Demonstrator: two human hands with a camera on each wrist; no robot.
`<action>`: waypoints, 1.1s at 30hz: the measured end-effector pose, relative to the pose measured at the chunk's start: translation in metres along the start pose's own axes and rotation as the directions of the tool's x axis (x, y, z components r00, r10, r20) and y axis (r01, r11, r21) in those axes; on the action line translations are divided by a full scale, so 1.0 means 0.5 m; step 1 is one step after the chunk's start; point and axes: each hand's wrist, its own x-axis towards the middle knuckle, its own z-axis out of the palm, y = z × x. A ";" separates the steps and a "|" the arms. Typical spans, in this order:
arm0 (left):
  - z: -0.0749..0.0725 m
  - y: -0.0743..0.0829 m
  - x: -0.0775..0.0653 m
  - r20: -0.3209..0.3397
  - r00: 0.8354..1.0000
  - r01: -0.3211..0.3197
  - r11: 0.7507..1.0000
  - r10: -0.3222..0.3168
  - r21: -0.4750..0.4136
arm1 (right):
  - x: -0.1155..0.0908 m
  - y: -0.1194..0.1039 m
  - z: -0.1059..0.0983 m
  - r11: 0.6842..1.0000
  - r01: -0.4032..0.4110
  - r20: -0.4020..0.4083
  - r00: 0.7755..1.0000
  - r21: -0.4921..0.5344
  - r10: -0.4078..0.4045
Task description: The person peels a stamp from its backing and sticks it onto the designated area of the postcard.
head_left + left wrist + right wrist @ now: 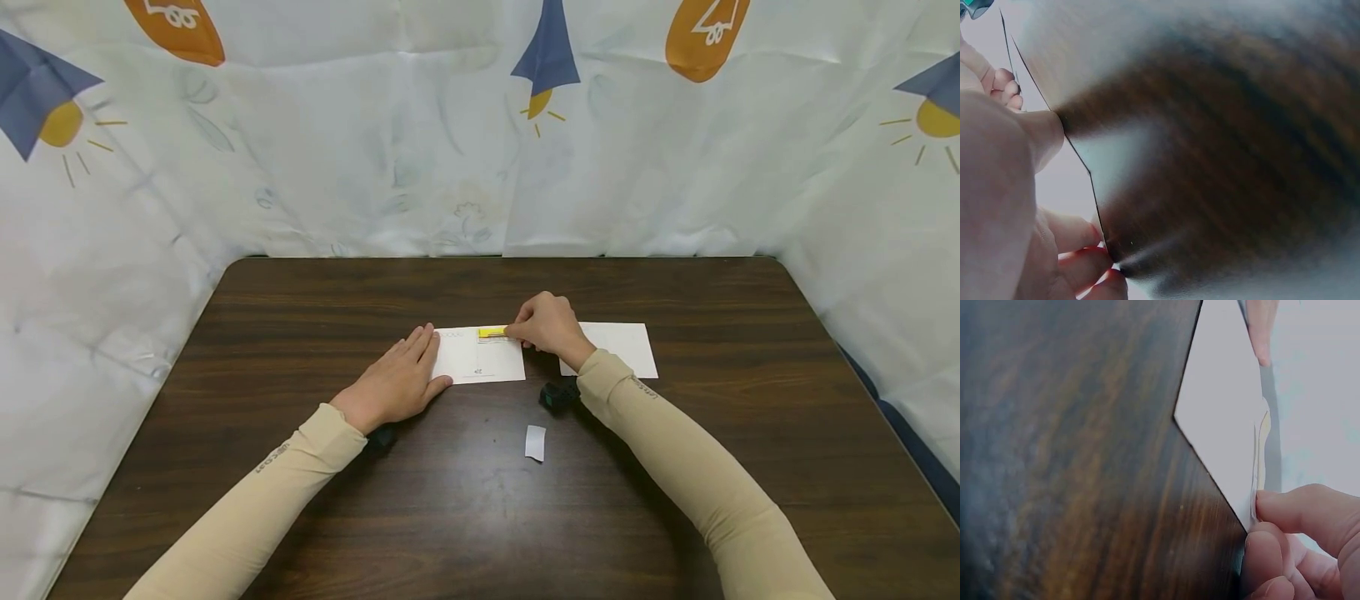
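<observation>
On the brown table (pixel 450 517), the right grip (pixel 549 323) pinches a yellow strip (pixel 491 332) over white card (pixel 461 362), left grip (pixel 397 379) straight-fingered.

Looks forward and down on the table (pixel 337 508) from the head; from each wrist, looks close-up across it. Shares the printed white card (pixel 487 362) between head and right wrist.

White card (pixel 480 358) is lying flat on the tabletop (pixel 465 500), got some faint print. Yellow strip (pixel 491 332) sits along its far edge, right end pinched.
</observation>
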 end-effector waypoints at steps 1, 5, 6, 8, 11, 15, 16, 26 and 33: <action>-0.001 0.001 0.000 0.000 1.000 0.000 1.000 0.000 0.000 | 0.000 0.000 0.000 1.000 -0.001 0.001 1.000 -0.002 0.001; -0.001 0.000 -0.003 -0.005 1.000 0.003 1.000 -0.003 0.001 | -0.001 0.001 0.000 1.000 -0.005 0.010 1.000 -0.006 0.005; -0.001 0.000 -0.004 -0.006 1.000 0.003 1.000 -0.003 0.003 | -0.002 0.001 0.000 1.000 -0.005 0.012 1.000 -0.007 0.005; 0.000 0.000 -0.005 -0.009 1.000 0.003 1.000 -0.003 0.005 | -0.003 0.001 0.000 1.000 -0.006 0.013 1.000 -0.005 0.006; -0.001 0.000 -0.004 -0.012 1.000 -0.002 1.000 0.002 0.005 | -0.005 0.001 -0.001 1.000 -0.012 0.004 1.000 -0.004 0.012; -0.001 0.001 -0.002 -0.010 1.000 -0.002 1.000 0.002 0.005 | -0.006 0.004 -0.002 1.000 -0.006 -0.005 1.000 -0.003 0.006; -0.001 0.001 -0.002 -0.008 1.000 0.000 1.000 0.000 0.003 | -0.006 0.005 -0.002 1.000 -0.003 -0.005 1.000 -0.003 0.003; -0.002 0.002 0.002 0.006 1.000 0.003 1.000 -0.003 0.012 | -0.010 -0.007 0.010 0.994 0.069 -0.041 0.997 -0.090 -0.073; -0.007 0.003 -0.003 0.023 1.000 0.014 1.000 -0.014 0.015 | -0.003 -0.036 0.031 0.957 0.191 -0.001 0.981 -0.217 -0.196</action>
